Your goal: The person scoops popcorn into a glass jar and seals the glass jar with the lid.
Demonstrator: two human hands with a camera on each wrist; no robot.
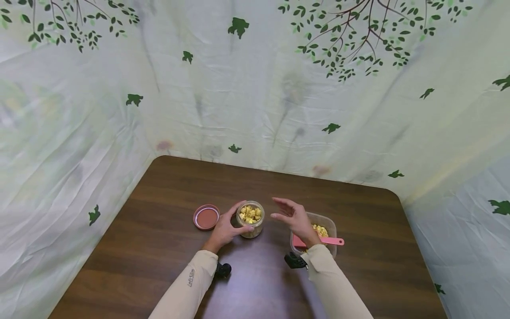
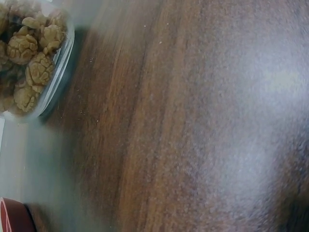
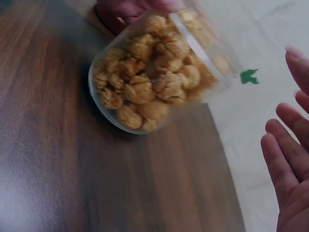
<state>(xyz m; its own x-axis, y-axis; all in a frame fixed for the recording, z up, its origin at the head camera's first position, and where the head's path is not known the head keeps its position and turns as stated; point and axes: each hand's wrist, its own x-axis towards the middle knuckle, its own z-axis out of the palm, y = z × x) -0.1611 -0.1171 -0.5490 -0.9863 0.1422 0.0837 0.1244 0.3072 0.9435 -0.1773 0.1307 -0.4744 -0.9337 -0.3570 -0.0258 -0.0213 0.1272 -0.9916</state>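
A clear jar [image 1: 255, 231] full of caramel popcorn [image 1: 251, 214] stands uncapped on the table. My left hand [image 1: 225, 228] holds it from the left, thumb along the front and fingers behind. In the right wrist view, the popcorn shows through the wall of the jar [image 3: 145, 87], with part of the left hand [image 3: 120, 9] behind. To the right of the jar, my right hand [image 1: 296, 219] hovers with fingers spread apart and holds nothing. In the left wrist view only the lower part of the jar [image 2: 36, 63] shows.
Left of the jar lies a reddish-brown round lid [image 1: 207, 218]. Under my right forearm sits a clear plastic container [image 1: 334, 228] with more popcorn, partly hidden, and a pink spatula [image 1: 334, 241] lies across it. A leaf-print curtain [image 1: 259, 110] hangs behind the wooden table [image 1: 179, 186].
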